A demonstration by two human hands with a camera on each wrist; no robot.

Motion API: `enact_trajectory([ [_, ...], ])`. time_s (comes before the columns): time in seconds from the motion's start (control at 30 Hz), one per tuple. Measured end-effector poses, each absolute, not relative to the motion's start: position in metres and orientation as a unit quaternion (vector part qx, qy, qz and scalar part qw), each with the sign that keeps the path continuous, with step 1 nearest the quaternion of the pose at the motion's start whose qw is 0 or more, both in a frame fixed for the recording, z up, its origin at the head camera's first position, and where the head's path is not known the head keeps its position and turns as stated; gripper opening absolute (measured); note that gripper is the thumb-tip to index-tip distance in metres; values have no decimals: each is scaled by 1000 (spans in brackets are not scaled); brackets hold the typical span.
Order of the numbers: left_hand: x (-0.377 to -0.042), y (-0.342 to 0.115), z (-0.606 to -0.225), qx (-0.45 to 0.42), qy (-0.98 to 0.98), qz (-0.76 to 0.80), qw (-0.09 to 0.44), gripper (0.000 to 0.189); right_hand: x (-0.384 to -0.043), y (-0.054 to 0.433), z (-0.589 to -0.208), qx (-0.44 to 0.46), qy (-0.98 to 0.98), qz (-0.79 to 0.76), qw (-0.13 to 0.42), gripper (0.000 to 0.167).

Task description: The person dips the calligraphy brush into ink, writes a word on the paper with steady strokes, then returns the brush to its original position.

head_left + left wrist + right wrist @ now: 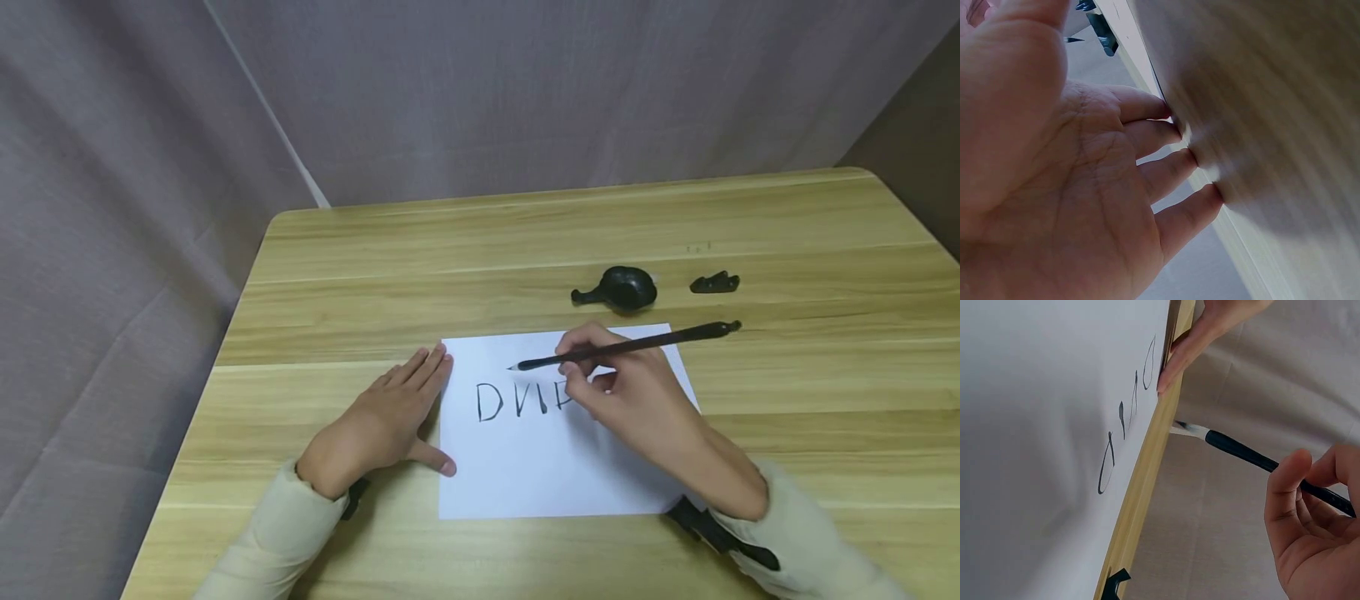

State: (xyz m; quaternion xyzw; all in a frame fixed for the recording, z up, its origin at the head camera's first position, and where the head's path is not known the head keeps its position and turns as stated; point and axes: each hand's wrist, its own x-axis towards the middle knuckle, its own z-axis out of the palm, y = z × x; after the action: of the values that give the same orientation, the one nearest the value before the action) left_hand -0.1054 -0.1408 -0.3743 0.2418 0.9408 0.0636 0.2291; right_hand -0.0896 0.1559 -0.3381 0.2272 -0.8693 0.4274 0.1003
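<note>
In the head view a writing brush [660,340] with a dark handle and pale, dark-tipped bristles lies slantwise in my right hand [637,400], pinched between thumb and fingers. Its tip points left over a white sheet of paper [517,475], above the row of black strokes; the right wrist view shows the brush [1241,450] tip apart from the paper. Part of the lettering is hidden behind the right hand. My left hand [390,417] rests with straight fingers on the table at the sheet's left edge, fingertips and thumb touching that edge.
Behind the paper sits a small black ink dish [628,290] with a short handle to its left. Further right is a black brush rest [716,282] with a bumpy top. The wooden table [420,267] ends at a grey curtain [480,92].
</note>
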Motion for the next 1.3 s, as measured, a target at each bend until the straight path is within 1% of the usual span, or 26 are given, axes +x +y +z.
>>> enact_trajectory([
  [0.3,-106,-142,-376,245,941,62,227,139,-92,147,-341,232,-857,451,92,15],
  [0.5,-105,-143,-376,245,941,61,225,140,-94,142,-346,249,-852,453,84,13],
  [0.63,-105,-142,-375,244,941,61,226,141,-93,143,-348,249,-856,444,92,14],
  [0.87,-107,-142,-375,246,941,61,223,139,-89,153,-345,231,-858,446,106,18],
  [1.2,-107,-145,-374,241,942,66,225,139,-85,180,-349,190,-858,460,126,16],
  [1.3,-106,-144,-375,242,941,72,224,139,-84,190,-349,177,-861,456,140,17],
])
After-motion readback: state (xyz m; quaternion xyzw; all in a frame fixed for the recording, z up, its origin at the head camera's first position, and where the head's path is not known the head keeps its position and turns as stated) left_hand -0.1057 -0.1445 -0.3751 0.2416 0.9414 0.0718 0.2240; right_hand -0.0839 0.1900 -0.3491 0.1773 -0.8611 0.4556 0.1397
